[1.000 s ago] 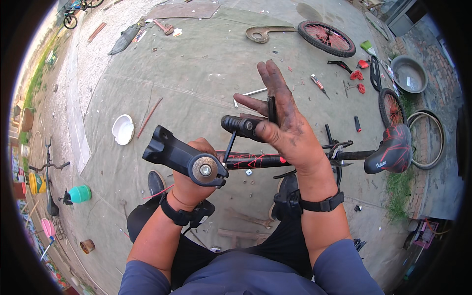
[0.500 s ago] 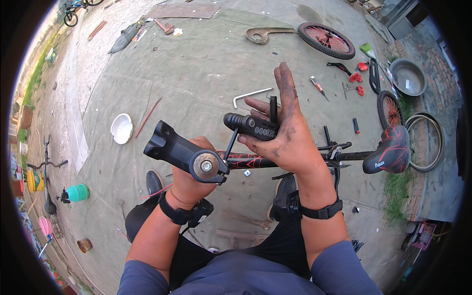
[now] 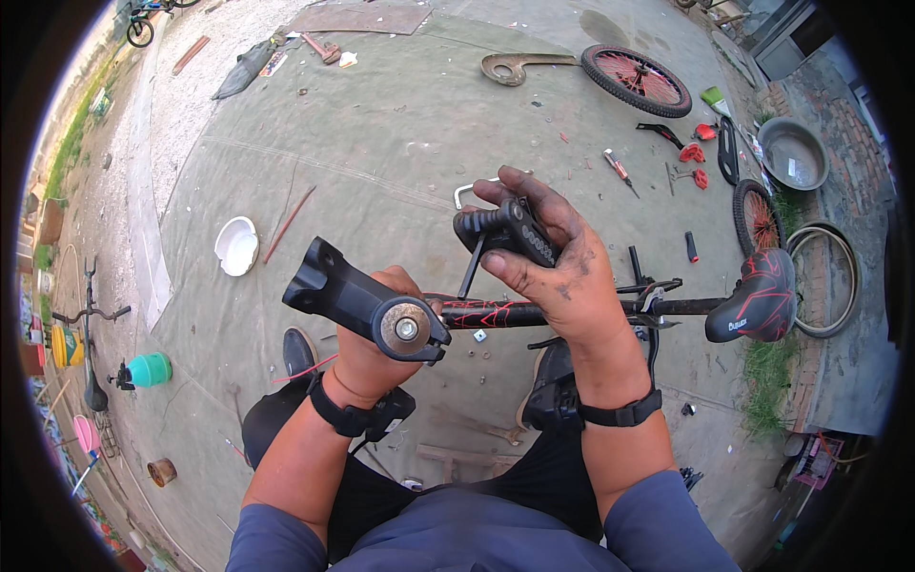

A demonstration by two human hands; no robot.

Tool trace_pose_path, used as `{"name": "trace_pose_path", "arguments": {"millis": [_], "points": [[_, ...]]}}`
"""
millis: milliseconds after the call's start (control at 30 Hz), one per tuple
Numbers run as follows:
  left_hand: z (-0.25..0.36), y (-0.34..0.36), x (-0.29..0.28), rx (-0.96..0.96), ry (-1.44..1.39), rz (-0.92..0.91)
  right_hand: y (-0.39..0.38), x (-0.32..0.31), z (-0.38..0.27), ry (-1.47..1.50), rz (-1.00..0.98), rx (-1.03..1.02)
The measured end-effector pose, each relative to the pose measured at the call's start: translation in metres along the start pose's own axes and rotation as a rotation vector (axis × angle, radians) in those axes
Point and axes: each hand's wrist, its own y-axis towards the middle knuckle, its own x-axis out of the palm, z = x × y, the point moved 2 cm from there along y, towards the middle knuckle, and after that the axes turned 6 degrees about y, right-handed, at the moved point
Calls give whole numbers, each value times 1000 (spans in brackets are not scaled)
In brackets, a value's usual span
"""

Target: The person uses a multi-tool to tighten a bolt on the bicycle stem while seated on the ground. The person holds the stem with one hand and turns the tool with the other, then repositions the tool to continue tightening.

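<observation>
A black bicycle frame with red lines [image 3: 496, 313] lies across in front of me, its saddle [image 3: 758, 297] at the right. My left hand [image 3: 360, 355] is wrapped round the frame's front end, just beneath the black stem [image 3: 345, 294]. The stem points up and left; a round cap with a bolt tops its near end. My right hand [image 3: 579, 276] is closed round a black folding hex key tool [image 3: 522, 231] above the frame. One key is folded out, slanting down toward the frame, apart from the cap bolt.
A white bowl [image 3: 236, 246] and a reddish rod lie at left. Beyond my right hand is an L-shaped hex wrench [image 3: 463, 196]. A wheel [image 3: 637, 80], a screwdriver [image 3: 619, 168] and a grey basin [image 3: 793, 153] are at far right. Small nuts lie below the frame.
My right hand's outstretched fingers have curled in round the hex key tool. The tool has turned and tilted, its folded-out key shifting slightly right. My left hand and the stem have barely moved.
</observation>
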Motion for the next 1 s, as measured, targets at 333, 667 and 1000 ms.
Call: {"name": "trace_pose_path", "arguments": {"millis": [333, 667, 1000], "points": [[2, 1, 0, -16, 32, 10, -5, -2, -9, 269, -122, 15], [0, 0, 1, -19, -2, 14, -2, -18, 10, 835, -154, 89], [-1, 0, 2, -27, -17, 18, -3, -21, 10, 629, -27, 61]]}}
